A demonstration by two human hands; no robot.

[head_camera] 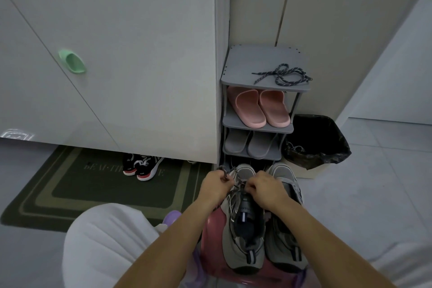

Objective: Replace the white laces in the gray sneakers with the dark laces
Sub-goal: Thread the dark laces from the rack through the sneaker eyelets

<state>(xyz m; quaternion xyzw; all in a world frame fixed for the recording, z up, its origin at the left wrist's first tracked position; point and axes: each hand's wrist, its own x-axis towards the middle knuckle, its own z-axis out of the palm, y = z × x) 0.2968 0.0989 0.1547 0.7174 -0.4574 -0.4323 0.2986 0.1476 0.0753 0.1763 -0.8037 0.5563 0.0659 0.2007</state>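
Working at the toe end of the left grey mesh sneaker (245, 224), beside its mate (286, 229) on the pink plastic stool (210, 238), our left hand (216, 183) and right hand (266, 186) are each closed on an end of dark speckled lace (236, 190). A second dark rope lace (284, 75) lies coiled near the front edge of the grey shoe rack's top shelf (243, 65). We judge uneven pulling could leave the ends unequal or skip an eyelet.
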